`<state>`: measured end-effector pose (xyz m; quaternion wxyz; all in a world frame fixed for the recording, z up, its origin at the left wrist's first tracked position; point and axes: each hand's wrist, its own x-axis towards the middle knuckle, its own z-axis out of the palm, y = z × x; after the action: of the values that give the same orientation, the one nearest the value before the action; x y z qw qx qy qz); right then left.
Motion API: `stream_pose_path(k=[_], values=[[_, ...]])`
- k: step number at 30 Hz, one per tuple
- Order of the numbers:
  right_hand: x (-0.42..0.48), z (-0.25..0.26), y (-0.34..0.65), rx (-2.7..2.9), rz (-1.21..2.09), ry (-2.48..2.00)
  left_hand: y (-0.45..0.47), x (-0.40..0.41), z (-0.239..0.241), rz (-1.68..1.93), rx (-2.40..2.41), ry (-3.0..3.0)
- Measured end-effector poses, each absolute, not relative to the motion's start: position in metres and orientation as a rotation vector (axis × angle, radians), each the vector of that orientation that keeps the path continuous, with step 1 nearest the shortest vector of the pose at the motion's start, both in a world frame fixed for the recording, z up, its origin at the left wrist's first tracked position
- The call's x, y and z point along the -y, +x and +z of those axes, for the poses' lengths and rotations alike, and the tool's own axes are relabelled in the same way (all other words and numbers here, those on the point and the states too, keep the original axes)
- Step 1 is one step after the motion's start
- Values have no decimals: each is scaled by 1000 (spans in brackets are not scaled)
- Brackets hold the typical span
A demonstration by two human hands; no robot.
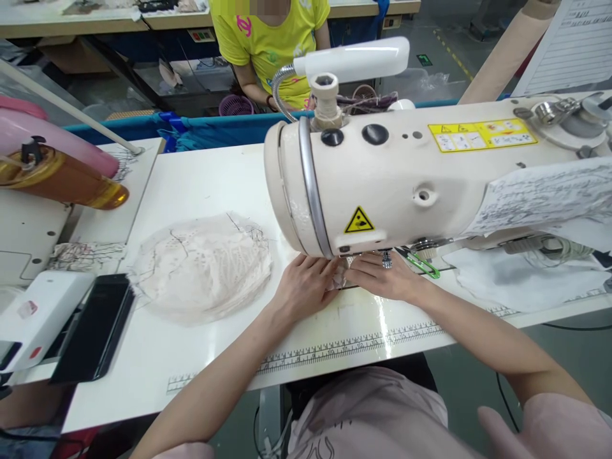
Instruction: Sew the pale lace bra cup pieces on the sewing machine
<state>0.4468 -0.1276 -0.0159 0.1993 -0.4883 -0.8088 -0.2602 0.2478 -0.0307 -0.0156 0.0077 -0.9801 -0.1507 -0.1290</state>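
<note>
My left hand (306,285) and my right hand (382,277) meet on the white table just under the head of a cream sewing machine (406,178). Between their fingertips lies a small piece of pale lace (341,278), pressed down by both hands. Both hands' fingers are held together over it, and the machine's head hides the tips. A ring shows on my right hand. To the left of my left hand sits a stack of white lace pieces (203,268).
A black phone (93,325) and a white box (43,315) lie at the left. An amber bottle (62,182) lies on its side farther back. A green clip (423,264) rests right of my hands. A person in a yellow shirt (270,44) sits opposite.
</note>
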Motion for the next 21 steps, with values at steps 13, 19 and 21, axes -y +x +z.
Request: stream_pose_path(k=[13,19,21], values=[[128,-28,462,2336,-534,-1470,248,34,-19,-421,487,-3034],[130,-29,463,2256,-682,-1462,248,34,-18,-496,408,-2997],[130,-27,461,2279,-710,-1432,249,34,-18,-607,277,-2995]])
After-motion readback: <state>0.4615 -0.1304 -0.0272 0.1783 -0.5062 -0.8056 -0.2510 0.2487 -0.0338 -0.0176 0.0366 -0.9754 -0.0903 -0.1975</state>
